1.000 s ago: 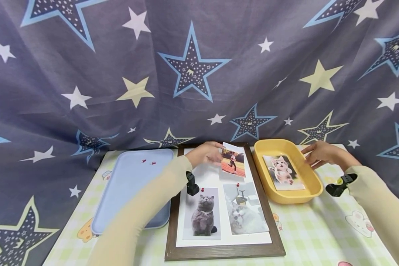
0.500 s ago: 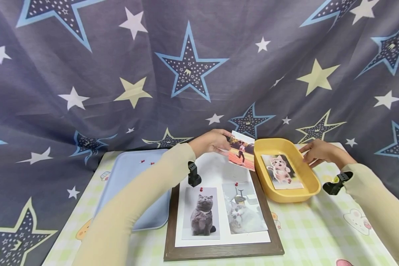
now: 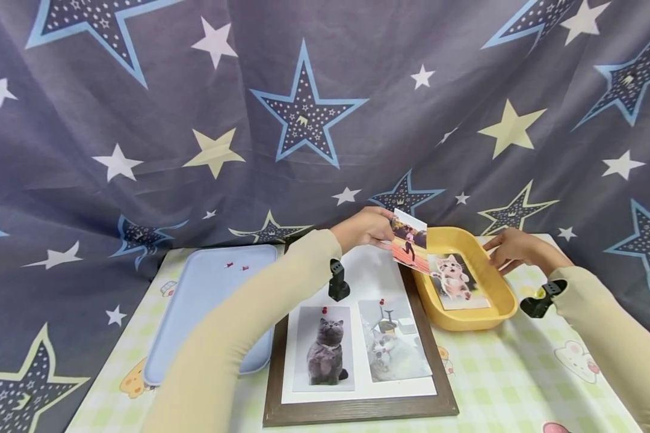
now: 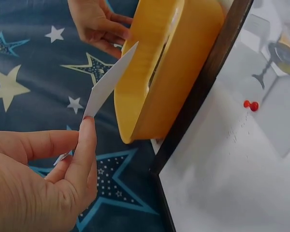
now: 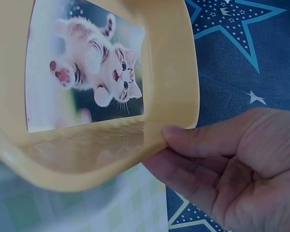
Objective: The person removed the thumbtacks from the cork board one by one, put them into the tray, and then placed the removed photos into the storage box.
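Between thumb and fingers, my left hand (image 3: 366,228) pinches a photo of a runner (image 3: 410,242) by its left edge. The photo is held up at the left rim of the yellow basin (image 3: 495,294); the left wrist view shows its white back (image 4: 111,79). My right hand (image 3: 522,249) grips the basin's right rim, thumb on top and fingers beneath, as the right wrist view (image 5: 217,164) confirms. A kitten photo (image 3: 457,281) lies inside the basin. Left of the basin is a brown-framed white board (image 3: 360,409) bearing a grey cat photo (image 3: 325,352) and a white cat photo (image 3: 394,349).
Red pushpins (image 3: 325,310) sit at the tops of both board photos. A pale blue tray (image 3: 195,300) at the left holds two more red pushpins (image 3: 245,267). A checked cloth (image 3: 498,385) covers the table, and a starry curtain (image 3: 216,198) hangs behind it.
My left hand has carried the runner photo from above the board rightward to the basin's left rim. My right hand stays on the basin's rim.
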`<state>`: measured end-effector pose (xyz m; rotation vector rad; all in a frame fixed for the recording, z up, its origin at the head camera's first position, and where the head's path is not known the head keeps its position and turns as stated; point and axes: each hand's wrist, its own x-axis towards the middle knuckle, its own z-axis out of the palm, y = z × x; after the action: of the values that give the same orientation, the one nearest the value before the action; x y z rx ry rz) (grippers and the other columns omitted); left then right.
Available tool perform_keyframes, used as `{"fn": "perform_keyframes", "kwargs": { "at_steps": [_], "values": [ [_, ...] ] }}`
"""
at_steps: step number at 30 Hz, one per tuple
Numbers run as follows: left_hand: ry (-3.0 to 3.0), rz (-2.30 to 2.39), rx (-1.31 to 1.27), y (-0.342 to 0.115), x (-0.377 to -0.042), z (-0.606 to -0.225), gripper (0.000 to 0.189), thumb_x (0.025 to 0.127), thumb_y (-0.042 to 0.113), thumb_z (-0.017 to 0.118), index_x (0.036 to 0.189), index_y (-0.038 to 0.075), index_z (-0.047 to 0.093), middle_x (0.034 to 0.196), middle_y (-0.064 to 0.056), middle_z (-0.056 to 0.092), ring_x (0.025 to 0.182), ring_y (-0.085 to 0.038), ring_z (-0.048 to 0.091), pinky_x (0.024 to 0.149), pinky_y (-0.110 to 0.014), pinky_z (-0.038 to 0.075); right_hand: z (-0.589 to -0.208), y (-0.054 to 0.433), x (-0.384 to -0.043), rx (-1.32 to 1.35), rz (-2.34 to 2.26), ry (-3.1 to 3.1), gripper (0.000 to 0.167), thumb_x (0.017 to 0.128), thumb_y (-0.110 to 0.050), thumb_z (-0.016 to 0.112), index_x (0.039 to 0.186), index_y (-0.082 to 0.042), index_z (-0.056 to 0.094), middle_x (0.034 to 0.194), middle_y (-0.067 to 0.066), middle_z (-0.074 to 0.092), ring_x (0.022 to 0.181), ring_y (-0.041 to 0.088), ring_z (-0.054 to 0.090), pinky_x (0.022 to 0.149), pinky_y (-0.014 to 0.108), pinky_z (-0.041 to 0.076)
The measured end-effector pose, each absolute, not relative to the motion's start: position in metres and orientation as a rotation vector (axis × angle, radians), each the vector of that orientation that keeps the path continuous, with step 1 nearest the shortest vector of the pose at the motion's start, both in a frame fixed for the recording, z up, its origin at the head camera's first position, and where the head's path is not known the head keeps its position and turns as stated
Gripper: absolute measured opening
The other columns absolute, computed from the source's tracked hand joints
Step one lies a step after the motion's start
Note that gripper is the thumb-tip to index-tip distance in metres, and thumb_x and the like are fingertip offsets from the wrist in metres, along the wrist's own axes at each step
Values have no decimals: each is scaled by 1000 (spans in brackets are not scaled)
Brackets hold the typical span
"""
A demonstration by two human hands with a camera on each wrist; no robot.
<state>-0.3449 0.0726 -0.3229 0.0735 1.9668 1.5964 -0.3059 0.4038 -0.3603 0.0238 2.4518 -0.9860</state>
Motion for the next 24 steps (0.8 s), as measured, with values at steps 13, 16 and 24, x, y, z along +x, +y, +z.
{"fn": "perform_keyframes", "kwargs": {
  "at_steps": [13, 16, 24],
  "values": [
    [1917, 1729, -26, 103, -343, -340, 56, 81, -28, 51, 129, 0, 53, 124, -28, 62, 103, -32, 67, 95, -45, 61, -361, 401, -304, 47, -989, 2464, 60, 89, 8, 63, 140, 26, 37, 119, 31, 68, 83, 18, 71, 80, 41, 65],
    [1914, 1732, -38, 117, -364, -362, 59, 74, -31, 53, 124, 1, 55, 117, -30, 63, 105, -39, 70, 85, -45, 64, -361, 400, -304, 47, -981, 2477, 59, 88, 7, 63, 139, 26, 38, 121, 33, 66, 83, 18, 71, 79, 41, 65],
    [1922, 1750, -139, 153, -412, -419, 61, 68, -32, 55, 117, 6, 55, 105, -29, 65, 97, -39, 72, 71, -45, 65, -361, 400, -304, 57, -961, 2489, 59, 88, 7, 63, 139, 25, 40, 136, 41, 52, 83, 19, 71, 79, 41, 65]
  ]
}}
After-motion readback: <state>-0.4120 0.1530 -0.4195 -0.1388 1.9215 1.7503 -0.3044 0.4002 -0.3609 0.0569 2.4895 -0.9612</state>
